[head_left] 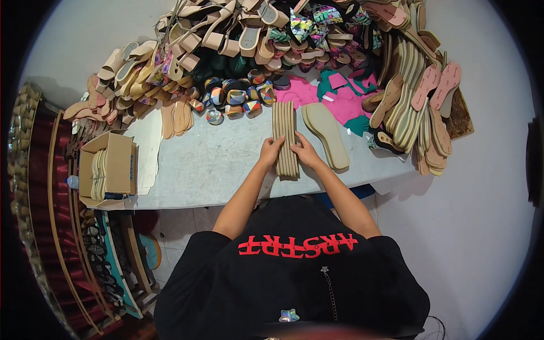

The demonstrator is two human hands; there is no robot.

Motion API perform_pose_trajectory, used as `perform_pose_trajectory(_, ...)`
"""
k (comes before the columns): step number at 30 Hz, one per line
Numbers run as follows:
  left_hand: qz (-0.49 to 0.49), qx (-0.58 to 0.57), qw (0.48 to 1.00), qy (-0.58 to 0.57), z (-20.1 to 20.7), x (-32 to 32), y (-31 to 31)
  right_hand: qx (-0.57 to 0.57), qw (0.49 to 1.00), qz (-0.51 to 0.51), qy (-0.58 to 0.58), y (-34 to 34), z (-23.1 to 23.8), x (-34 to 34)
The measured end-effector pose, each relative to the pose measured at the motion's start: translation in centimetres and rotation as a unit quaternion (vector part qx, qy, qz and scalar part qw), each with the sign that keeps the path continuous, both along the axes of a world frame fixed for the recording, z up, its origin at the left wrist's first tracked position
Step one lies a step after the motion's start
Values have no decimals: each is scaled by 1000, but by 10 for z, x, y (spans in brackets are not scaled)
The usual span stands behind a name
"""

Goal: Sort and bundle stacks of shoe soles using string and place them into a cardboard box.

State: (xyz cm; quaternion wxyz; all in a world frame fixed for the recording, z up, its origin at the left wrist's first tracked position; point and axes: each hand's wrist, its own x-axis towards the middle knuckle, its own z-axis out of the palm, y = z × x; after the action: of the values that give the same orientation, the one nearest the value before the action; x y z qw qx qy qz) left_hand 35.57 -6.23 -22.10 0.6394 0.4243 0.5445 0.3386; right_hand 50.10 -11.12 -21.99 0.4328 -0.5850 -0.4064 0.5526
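Between my two hands stands a stack of beige shoe soles [285, 124], several pressed side by side on their long edges upon the table. My left hand [271, 152] grips the stack from the left side, thumb toward the top. From the right, my right hand [305, 151] closes on the same stack, and its fingertips are partly hidden behind the soles. Just right of that hand, a pale shoe sole [327, 136] lies flat on the table, apart from my fingers.
Small colourful patterned shoes [235, 96] sit behind the stack, near pink fabric pieces [300, 93]. Heeled sandals [249, 38] pile up at the back. A cardboard box [122, 164] of soles stands left on the grey-white table [209, 164]. More soles [413, 73] lean at right.
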Motion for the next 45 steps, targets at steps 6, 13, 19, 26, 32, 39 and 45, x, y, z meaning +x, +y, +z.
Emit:
perform_pose_trajectory(6, -81, -130, 976, -158, 13, 0, -4, 32, 998, -26, 37, -8, 6, -4)
perform_pose_trajectory(13, -76, -104, 965, -229, 32, 1, -15, 49, 996, -46, 62, -22, 33, -15)
perform_pose_trajectory(19, -76, -77, 973, -203, 31, -1, -13, 91, 984, -118, 102, -18, 2, -20)
perform_pose_trajectory(26, -70, -90, 962, -249, 26, -8, -9, 93, 985, -114, 85, -16, 24, -19)
perform_pose_trajectory(32, -77, -71, 968, -230, 39, -4, -11, 104, 985, -133, 39, -14, 26, -21)
perform_pose_trajectory(39, -50, -64, 968, -235, 39, -3, -8, 105, 981, -146, 74, -13, 30, -15)
perform_pose_trajectory(45, -104, -109, 939, -308, 31, -15, -1, 139, 967, -212, 5, -21, 48, 20)
